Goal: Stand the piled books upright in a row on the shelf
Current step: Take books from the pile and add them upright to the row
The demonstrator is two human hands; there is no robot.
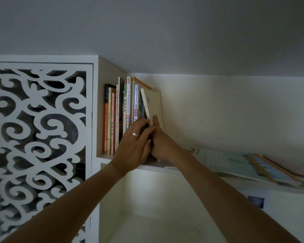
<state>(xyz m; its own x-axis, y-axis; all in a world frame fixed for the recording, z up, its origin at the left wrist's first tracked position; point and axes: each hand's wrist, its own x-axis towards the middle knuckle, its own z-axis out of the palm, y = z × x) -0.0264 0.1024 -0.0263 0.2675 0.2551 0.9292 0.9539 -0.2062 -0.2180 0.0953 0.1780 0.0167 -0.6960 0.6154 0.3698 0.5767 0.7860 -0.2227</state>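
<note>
The right hand (pixel 161 142) lies flat against the outer cover of the pale book (pixel 154 106), fingers extended upward, palm pressing it leftward; whether the thumb wraps the spine is probably hidden behind the left hand (pixel 135 146). The left hand, fingers spread and not closed on anything, braces the lower spines of the standing row (pixel 119 116). The pale book's long axis is near vertical but tilted, its top leaning left toward the row and its foot on the shelf (pixel 153 168). It stands at the row's right end, directly above both hands. The remaining pile (pixel 253 165) lies flat, well apart to the right, nearer the right hand.
</note>
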